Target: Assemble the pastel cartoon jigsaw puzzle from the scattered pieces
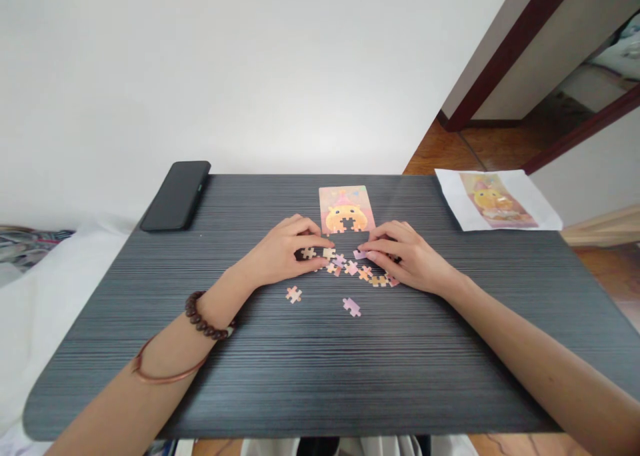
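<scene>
A partly joined jigsaw puzzle [345, 199] with a yellow cartoon animal in a pink hat lies in the middle of the table; its lower edge has a notched gap. Loose puzzle pieces [351, 268] are scattered just below it. On their left rests my left hand [287, 251], thumb and forefinger apart on either side of a cream puzzle piece [329, 253]. My right hand [405, 253] pinches a purple puzzle piece [359, 254] between thumb and forefinger, partly covering other pieces. Nearer to me lie a pinkish piece [294, 295] and a lilac piece [352, 307], apart from the rest.
The dark wood-grain table [280, 376] stands against a white wall [250, 69]. A black phone [176, 196] lies at the far left. At the far right is a white sheet [450, 196] with a printed picture [495, 199] of a similar yellow animal.
</scene>
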Available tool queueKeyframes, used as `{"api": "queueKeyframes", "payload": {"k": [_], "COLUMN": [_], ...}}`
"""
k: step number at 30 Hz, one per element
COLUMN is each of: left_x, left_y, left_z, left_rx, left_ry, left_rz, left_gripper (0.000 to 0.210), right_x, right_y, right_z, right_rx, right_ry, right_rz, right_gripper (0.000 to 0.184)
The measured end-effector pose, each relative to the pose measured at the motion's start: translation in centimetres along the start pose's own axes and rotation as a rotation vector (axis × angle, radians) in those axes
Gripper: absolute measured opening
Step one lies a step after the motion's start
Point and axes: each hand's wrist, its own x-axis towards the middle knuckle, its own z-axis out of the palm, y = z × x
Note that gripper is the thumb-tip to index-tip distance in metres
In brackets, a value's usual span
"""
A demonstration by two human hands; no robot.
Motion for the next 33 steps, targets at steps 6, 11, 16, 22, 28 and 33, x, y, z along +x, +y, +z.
{"api": "queueKeyframes", "payload": {"k": [6,11,16,22,28,33], "left_x": [0.1,0.4,0.3,-0.6,-0.8,-0.6], "left_y": [-0.3,0.0,-0.1,-1.2,-1.7,-1.8], "left_z": [-0.1,0.1,0.1,-2.3,-2.7,-2.0], "left_rx": [-0.045,-0.063,-0.059,-0.099,-0.121,-0.176], "left_ry": [0.026,0.027,0.072,-0.101,-0.142,-0.081], "left_rz": [0.009,-0.048,-0.127,-0.076,-0.074,-0.061], "left_gripper": [0.027,0.033,0.029,0.021,0.024,0.032], "right_x": [0.1,0.1,0.2,0.2,0.1,0.1], "right_y": [-0.1,-0.1,-0.2,-0.2,-0.2,0.0], "right_z": [-0.1,-0.1,-0.1,-0.1,-0.1,-0.1], "right_rx": [0.021,0.033,0.041,0.059,0.056,0.051], "right_ry": [-0.017,-0.020,-0.012,-0.009,0.001,-0.002], "right_rz": [0.019,0.022,0.025,0.046,0.041,0.032], "right_gripper": [0.022,0.023,0.022,0.022,0.021,0.020]}}
